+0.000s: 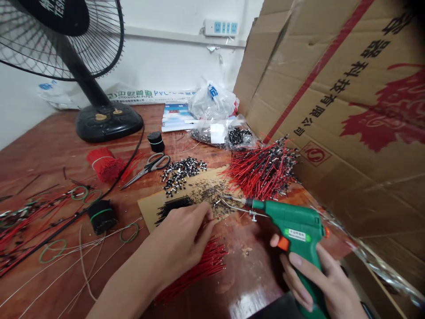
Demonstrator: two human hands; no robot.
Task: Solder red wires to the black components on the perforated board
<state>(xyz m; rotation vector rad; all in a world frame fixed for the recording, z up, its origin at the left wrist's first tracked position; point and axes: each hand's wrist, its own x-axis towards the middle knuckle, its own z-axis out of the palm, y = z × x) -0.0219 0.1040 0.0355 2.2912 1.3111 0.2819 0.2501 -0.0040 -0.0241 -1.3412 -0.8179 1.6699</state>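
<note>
My right hand (318,270) is wrapped round the handle of a green soldering gun (288,217), one finger by its orange trigger. The gun's metal tip and solder guide tube point left over a stained cardboard sheet (151,206). My left hand (186,230) is closed in a pinch just left of the tip; what its fingertips hold is hidden. Beneath that wrist lies a bundle of red wires (206,263). Short black wires (174,207) lie on the cardboard beside my left knuckles. Small black-and-silver parts (182,170) are heaped at its far edge.
A large pile of red wires with dark ends (262,170) lies against the cardboard box (332,110) on the right. Scissors (151,166), a tied red wire bundle (104,164) and black bundles (102,217) lie leftward. A fan (109,119) and plastic bags (212,104) stand behind.
</note>
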